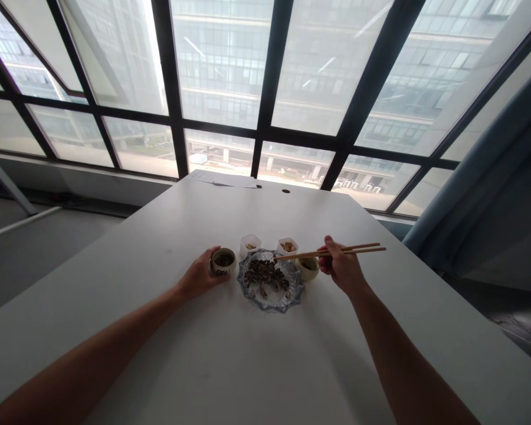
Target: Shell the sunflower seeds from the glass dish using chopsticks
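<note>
A glass plate [272, 298] with a pile of dark seeds lies in the middle of the white table [230, 366]. My left hand [201, 276] is wrapped round a small round cup [223, 260] just left of the plate. My right hand [341, 267] is closed on a pair of wooden chopsticks [331, 252]. They lie nearly level, and their tips reach left over the plate's far edge. A second small round cup [308, 267] stands between the plate and my right hand.
Two small white square cups [250, 243] [287, 245] with bits of food stand behind the plate. Sheets of paper [228, 177] lie at the table's far edge, under a large window [265, 88]. A blue curtain [482, 177] hangs at the right.
</note>
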`<state>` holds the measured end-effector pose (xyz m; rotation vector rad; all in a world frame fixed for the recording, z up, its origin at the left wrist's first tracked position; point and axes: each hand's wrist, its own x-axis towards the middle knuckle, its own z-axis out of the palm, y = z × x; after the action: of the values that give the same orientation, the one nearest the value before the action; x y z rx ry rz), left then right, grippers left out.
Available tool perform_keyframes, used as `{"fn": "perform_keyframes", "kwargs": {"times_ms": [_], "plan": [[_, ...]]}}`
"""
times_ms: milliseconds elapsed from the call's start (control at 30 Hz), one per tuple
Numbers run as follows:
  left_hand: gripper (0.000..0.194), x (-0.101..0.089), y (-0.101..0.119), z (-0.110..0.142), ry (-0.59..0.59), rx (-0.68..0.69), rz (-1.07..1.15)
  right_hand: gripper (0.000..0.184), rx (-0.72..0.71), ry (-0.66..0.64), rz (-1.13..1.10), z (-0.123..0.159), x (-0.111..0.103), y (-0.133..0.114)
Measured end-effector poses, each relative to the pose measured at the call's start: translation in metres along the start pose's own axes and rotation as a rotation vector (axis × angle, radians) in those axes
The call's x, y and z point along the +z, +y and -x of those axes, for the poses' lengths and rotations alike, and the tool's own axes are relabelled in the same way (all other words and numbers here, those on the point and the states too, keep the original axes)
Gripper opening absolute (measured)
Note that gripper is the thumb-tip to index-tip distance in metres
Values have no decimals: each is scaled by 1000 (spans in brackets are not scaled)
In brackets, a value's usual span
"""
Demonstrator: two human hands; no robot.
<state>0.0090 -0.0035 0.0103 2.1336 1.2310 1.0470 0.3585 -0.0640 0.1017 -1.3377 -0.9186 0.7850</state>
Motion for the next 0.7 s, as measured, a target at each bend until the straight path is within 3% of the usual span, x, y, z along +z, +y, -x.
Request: {"fn": "perform_keyframes", "kwargs": {"times_ms": [133,300,400,500,600,700], "plan": [[81,2,-1,0,6,0,14,61,-137,-39,18,18,34,-10],[81,2,-2,1,-3,31,39,62,-221,-315,96,39,98,-12],[81,2,-2,3,1,35,42,57,-257,-431,153,41,114,-8],[80,2,-1,3,8,41,44,58,-272,-360,148,37,104,-10],[79,3,0,3,14,42,36,62,-283,-200,146,33,78,-14],[79,2,0,3,11,38,31,61,-329,-163,244,29,52,-12]]}}
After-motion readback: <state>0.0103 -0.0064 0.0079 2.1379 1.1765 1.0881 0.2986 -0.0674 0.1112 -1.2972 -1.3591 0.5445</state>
